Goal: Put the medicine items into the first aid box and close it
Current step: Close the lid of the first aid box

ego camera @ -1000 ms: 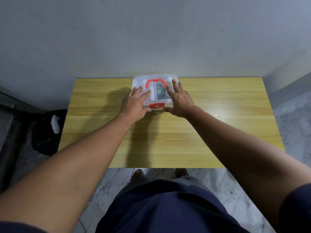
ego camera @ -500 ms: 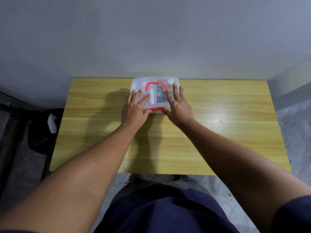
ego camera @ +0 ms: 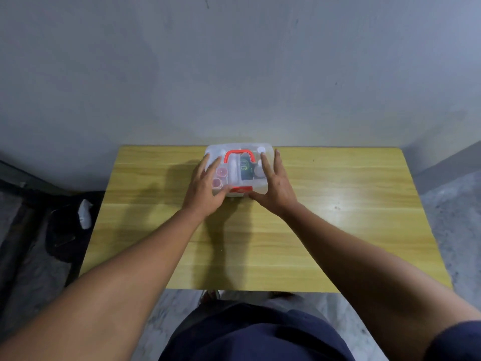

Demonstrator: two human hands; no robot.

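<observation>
A clear plastic first aid box with a red handle and a red front latch sits at the far middle of the wooden table, its lid down. Through the lid I see red-capped jars, white bottles and a dark green packet. My left hand lies flat on the lid's left part, thumb near the latch. My right hand lies flat on the lid's right part, thumb at the front edge.
A grey wall rises right behind the table. On the floor to the left lies a black bag with a white object on it. Marble floor shows at the table's near edge and right side.
Both hands stay on the lid; the fingers have spread a little and the thumbs have come in toward the red latch. The camera has tilted slightly.
</observation>
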